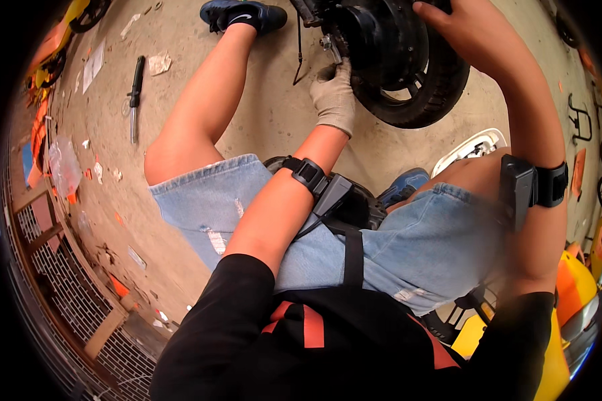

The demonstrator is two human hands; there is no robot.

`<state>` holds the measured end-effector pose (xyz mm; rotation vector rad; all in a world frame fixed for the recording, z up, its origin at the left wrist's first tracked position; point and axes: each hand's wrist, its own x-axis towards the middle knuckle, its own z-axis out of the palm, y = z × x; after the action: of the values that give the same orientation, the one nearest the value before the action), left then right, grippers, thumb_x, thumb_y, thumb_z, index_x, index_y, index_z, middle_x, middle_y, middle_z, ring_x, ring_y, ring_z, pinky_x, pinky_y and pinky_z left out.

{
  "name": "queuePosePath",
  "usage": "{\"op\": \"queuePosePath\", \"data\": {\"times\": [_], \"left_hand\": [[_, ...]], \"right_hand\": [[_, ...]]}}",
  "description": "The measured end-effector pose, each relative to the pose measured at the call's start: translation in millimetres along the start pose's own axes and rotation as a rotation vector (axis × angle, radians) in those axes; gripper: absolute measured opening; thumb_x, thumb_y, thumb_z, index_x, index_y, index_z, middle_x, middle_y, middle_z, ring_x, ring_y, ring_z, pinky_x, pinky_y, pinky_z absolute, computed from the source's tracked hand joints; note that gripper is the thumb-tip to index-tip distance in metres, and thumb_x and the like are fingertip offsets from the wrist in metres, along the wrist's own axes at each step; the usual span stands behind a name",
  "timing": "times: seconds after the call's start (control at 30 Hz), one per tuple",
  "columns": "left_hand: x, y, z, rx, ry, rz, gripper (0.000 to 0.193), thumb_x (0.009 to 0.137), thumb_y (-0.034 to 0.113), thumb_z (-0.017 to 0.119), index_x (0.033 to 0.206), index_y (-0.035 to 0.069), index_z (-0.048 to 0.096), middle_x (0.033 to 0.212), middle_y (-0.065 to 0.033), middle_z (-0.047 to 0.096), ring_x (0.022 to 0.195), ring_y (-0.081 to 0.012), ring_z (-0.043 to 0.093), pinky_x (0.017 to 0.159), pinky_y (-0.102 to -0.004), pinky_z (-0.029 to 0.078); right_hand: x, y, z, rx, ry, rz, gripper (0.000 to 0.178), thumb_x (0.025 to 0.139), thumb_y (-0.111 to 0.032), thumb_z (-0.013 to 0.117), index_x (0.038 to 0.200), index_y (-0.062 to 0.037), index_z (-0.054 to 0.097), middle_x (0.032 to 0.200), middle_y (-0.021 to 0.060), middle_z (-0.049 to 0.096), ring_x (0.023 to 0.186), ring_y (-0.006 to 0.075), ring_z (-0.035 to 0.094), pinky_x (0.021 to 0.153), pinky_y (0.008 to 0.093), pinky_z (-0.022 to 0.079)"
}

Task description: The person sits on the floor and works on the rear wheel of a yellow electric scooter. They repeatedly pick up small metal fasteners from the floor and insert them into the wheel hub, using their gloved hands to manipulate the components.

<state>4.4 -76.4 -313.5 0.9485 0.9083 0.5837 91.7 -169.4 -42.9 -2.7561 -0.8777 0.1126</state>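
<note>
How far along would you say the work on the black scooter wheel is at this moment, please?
Done: nothing clearly finished shows. The black rubber-tyred scooter wheel stands on the concrete floor. In hand: the gloved left hand works at the small metal fitting by the hub, while the bare right hand steadies the wheel's top. Left: the long black-handled tool lies unused on the floor.

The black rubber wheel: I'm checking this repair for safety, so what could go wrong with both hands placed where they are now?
1. The gloved left hand sits at the hub of the black rubber wheel, by a metal bracket; if the wheel turns, fingers could get pinched.
2. The right hand is bare on the tyre top, so it may slip or scrape.
3. The long black-handled tool lies on the concrete floor, a possible trip hazard.
</note>
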Motion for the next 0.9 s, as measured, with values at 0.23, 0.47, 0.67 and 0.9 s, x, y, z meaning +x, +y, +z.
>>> {"op": "queuePosePath", "data": {"times": [0.23, 0.47, 0.67, 0.9], "left_hand": [[-4, 9, 6, -0.03, 0.03, -0.1, 0.026, 0.087, 0.019, 0.075, 0.101, 0.0, 0.066, 0.087, -0.0024, 0.065, 0.076, -0.0118, 0.057, 0.07, -0.026, 0.046], [-4, 11, 4, -0.337, -0.034, -0.267, 0.02, 0.086, 0.015, 0.074, 0.1, 0.004, 0.068, 0.088, -0.0009, 0.066, 0.076, -0.0133, 0.058, 0.068, -0.0272, 0.047], [-6, 11, 4, -0.334, -0.046, -0.246, 0.022, 0.086, 0.015, 0.074, 0.103, 0.004, 0.067, 0.088, -0.0012, 0.066, 0.076, -0.0137, 0.059, 0.066, -0.0278, 0.048], [-4, 11, -1, -0.382, -0.067, -0.347, 0.017, 0.088, 0.016, 0.071, 0.102, 0.011, 0.062, 0.086, -0.0004, 0.062, 0.076, -0.0144, 0.057, 0.067, -0.0304, 0.046]], "right_hand": [[12, -8, 0, -0.042, -0.047, 0.04, 0.044, 0.085, -0.027, 0.067, 0.107, 0.0098, 0.059, 0.108, 0.0326, 0.058, 0.099, 0.0454, 0.059, 0.091, 0.0444, 0.048], [3, -13, -1, -0.066, -0.001, -0.03, 0.043, 0.085, -0.026, 0.067, 0.107, 0.0098, 0.059, 0.107, 0.032, 0.058, 0.098, 0.0446, 0.06, 0.09, 0.0442, 0.049], [16, -5, 0, -0.038, -0.059, 0.062, 0.043, 0.084, -0.026, 0.068, 0.108, 0.0095, 0.059, 0.109, 0.0327, 0.058, 0.101, 0.044, 0.059, 0.09, 0.0435, 0.049], [15, -12, -8, -0.062, -0.091, 0.091, 0.05, 0.086, -0.027, 0.066, 0.116, 0.0112, 0.054, 0.113, 0.0343, 0.056, 0.106, 0.0465, 0.057, 0.096, 0.0439, 0.046]]}}
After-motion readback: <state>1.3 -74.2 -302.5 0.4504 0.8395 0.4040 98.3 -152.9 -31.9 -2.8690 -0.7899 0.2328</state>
